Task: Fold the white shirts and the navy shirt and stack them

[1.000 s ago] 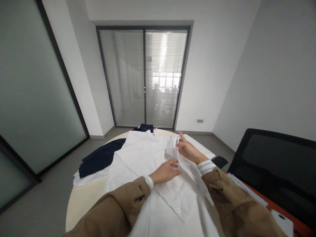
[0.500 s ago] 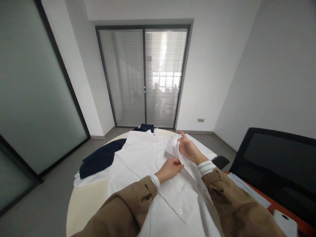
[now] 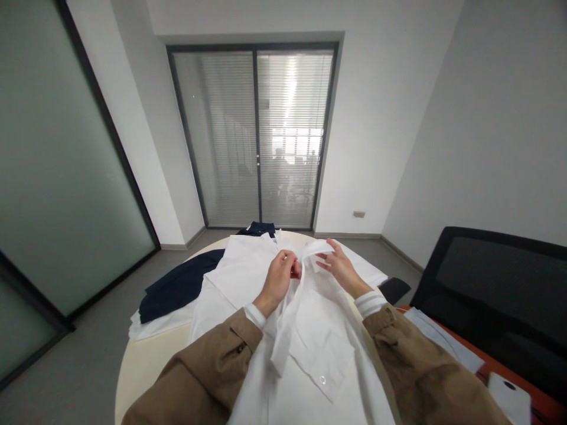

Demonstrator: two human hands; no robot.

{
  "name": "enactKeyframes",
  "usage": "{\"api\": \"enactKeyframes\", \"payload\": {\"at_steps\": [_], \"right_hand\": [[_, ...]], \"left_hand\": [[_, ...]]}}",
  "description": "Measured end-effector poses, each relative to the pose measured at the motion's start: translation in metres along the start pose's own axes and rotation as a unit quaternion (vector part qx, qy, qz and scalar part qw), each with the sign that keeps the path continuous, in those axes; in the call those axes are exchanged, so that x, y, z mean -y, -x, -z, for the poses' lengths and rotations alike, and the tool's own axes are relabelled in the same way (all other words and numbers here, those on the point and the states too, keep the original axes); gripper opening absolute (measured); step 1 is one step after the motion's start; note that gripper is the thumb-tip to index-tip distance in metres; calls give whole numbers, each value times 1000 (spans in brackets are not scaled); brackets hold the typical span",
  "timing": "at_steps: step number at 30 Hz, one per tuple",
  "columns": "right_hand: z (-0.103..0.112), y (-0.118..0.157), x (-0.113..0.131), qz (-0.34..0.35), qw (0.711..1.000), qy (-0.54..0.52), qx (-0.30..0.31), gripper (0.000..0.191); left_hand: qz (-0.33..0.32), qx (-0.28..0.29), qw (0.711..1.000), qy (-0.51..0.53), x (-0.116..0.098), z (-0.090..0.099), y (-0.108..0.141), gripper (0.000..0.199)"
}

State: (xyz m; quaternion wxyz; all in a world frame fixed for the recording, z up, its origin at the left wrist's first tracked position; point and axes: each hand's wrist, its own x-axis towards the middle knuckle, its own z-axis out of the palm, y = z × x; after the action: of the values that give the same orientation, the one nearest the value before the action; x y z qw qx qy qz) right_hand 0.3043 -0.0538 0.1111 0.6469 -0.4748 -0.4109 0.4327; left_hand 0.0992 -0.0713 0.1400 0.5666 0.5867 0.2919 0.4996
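Note:
A white shirt point(image 3: 319, 330) lies spread over the round table point(image 3: 153, 366), its near end reaching toward me, a cuff with a button on top of it. My left hand point(image 3: 280, 277) has its fingers curled in a pinch on the shirt's edge, which is lifted into a raised fold. Just to the right, my right hand point(image 3: 343, 268) grips a strip of the same cloth between thumb and fingers, the other fingers apart. The exact pinch of the left fingertips is partly hidden.
Dark navy clothing point(image 3: 181, 286) lies on the table's left, over more white cloth. Another dark folded piece point(image 3: 260, 228) sits at the far edge. On the right stand a black mesh chair point(image 3: 491, 283) and an orange surface carrying a white phone point(image 3: 509, 398).
My left hand has moved up and left, lifting the shirt's edge into a standing fold. My right hand has turned slightly, with the cloth strip now stretched between both hands.

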Motion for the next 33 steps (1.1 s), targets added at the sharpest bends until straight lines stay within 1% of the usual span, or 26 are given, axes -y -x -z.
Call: {"api": "enactKeyframes", "payload": {"at_steps": [1,2,3,5,6,7,8,11,13,14,15,16,18,20,22,24,25,26,28,29,30,31,32,33], "right_hand": [[3,1,-3,0,999,44,2,79],[7,1,-6,-1,996,92,6,78],[11,1,-9,-1,990,140,12,74],[21,0,-15,-5,975,220,28,65],[26,0,-17,-7,968,249,32,60],[31,-1,-18,-8,961,274,34,56],[35,-2,-19,-6,954,297,34,52],[46,-2,-16,-13,931,364,23,41],[50,0,-10,-55,925,376,21,32],[52,3,-7,-84,925,369,30,28],[54,6,-3,-115,926,357,51,25],[55,10,2,-144,923,346,87,23],[57,21,11,-195,903,336,185,24],[59,31,21,-244,866,337,278,30],[62,37,28,-285,832,342,331,34],[67,36,34,-304,813,360,342,34],[70,32,35,-296,813,377,332,31],[72,26,35,-277,818,399,309,27],[75,12,32,-205,837,453,228,21],[74,4,30,-164,844,479,178,20],[72,-4,27,-129,845,502,134,20],[68,-11,24,-103,839,524,102,20],[63,-18,20,-82,829,547,79,20],[57,-25,17,-62,815,573,61,21]], "left_hand": [[37,37,997,-49,8,7,3,23],[81,63,987,-120,19,14,7,23],[106,76,969,-211,31,21,12,24],[100,129,912,-376,52,34,26,40],[93,140,887,-431,60,40,33,50],[88,155,867,-464,65,45,40,56],[77,158,853,-491,68,48,46,61],[73,153,814,-555,61,53,58,70],[88,144,782,-600,50,55,62,70],[95,139,767,-619,44,57,63,68],[102,134,755,-634,40,59,64,66],[108,130,747,-643,36,63,65,64],[115,124,739,-652,34,71,67,59],[112,135,745,-644,38,81,70,48],[108,158,758,-623,44,88,72,38],[105,174,775,-598,48,92,74,29],[100,175,785,-585,47,93,74,24],[96,175,797,-571,43,95,74,20],[97,195,824,-523,29,100,73,16],[115,217,836,-491,20,104,72,15],[139,256,842,-454,10,110,71,14],[165,305,842,-414,1,117,70,15],[198,343,836,-381,-6,125,69,18],[229,367,830,-353,-11,133,67,23]]}}
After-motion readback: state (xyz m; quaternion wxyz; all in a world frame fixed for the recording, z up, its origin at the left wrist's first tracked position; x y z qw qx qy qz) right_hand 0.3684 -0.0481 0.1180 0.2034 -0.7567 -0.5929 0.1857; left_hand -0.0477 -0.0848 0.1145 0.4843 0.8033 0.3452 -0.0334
